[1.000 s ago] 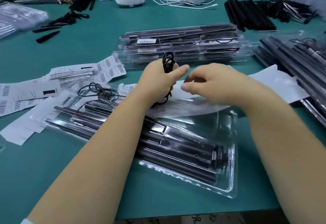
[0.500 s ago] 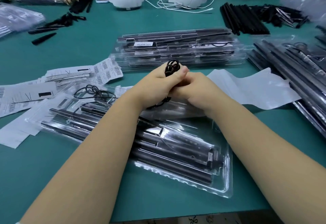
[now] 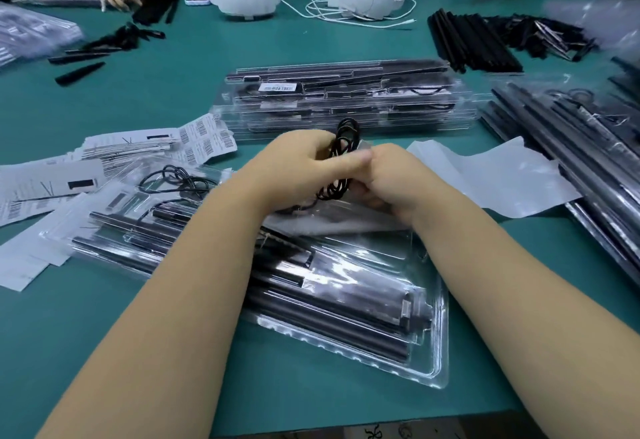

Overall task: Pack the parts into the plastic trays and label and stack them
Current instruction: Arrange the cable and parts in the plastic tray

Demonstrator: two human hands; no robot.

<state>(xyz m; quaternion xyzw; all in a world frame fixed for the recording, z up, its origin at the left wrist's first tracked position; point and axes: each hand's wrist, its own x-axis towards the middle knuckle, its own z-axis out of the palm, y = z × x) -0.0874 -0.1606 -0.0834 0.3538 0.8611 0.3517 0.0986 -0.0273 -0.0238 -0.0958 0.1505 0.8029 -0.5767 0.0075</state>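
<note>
Coiled black cable (image 3: 343, 158) gripped in left hand (image 3: 298, 168), pinched by right hand (image 3: 398, 179). Below, clear plastic tray (image 3: 429, 362) holding black rods (image 3: 332, 321). Sealed tray stack (image 3: 346, 99) toward far edge of counter (image 3: 173, 92).

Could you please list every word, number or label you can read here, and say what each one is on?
No text can be read.
White sticker on the top tray of the tray stack: barcode and print, too small.
Paper label sheets at left: barcodes and fine print, blurred.
Label inside the near left tray: blurred.
</note>
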